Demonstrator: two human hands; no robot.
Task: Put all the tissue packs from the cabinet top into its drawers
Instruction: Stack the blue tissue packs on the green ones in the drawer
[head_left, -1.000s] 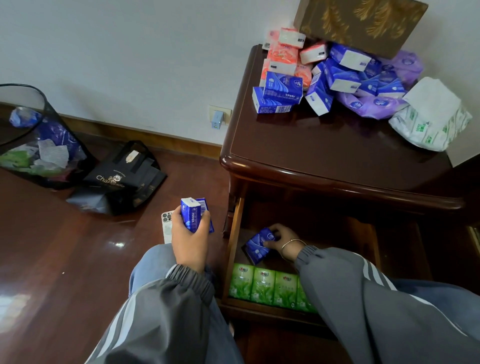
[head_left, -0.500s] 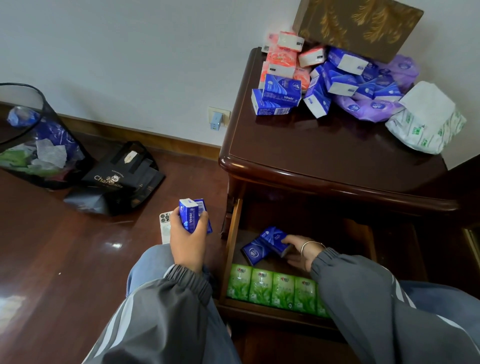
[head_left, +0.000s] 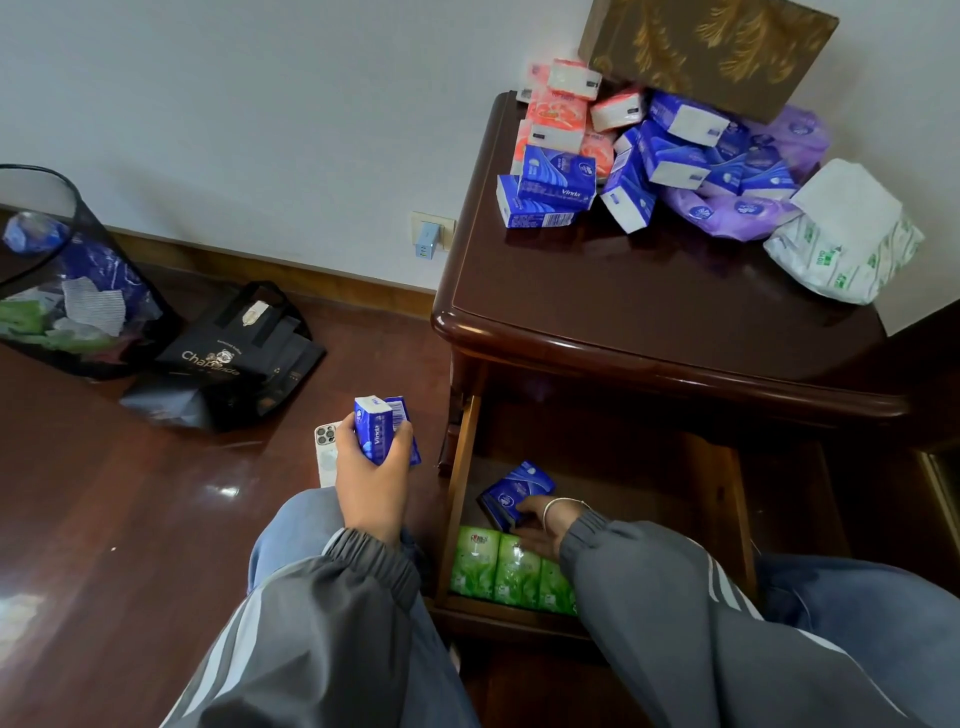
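Where the open drawer (head_left: 461, 493) juts from the front of the cabinet (head_left: 649, 317), the right hand (head_left: 540, 527) is lowered into it. Its fingers are curled on the near end of a lone blue pack (head_left: 515, 489), which is propped at a tilt by the drawer's left wall. Nearer than that pack, a row of green packs (head_left: 496, 569) is stood upright against the drawer's front wall.

Just left of the cabinet, outside the drawer, the left hand (head_left: 371, 486) is held over the floor (head_left: 130, 519), and a pair of blue packs (head_left: 378, 428) is gripped upright in it. A phone (head_left: 324, 449) is laid face down on the floor beneath that hand.

At the back of the cabinet top, a heap of tissue packs (head_left: 566, 156) is piled. Red and blue ones are gathered at its left, purple packs (head_left: 737, 215) at its right, and a white-and-green pack (head_left: 841, 234) is set at the cabinet's right edge. A brown box (head_left: 706, 52) is leaned over the heap by the wall.

Farther left of the cabinet, a black bag (head_left: 234, 356) and a bin (head_left: 67, 291) are set on the floor.
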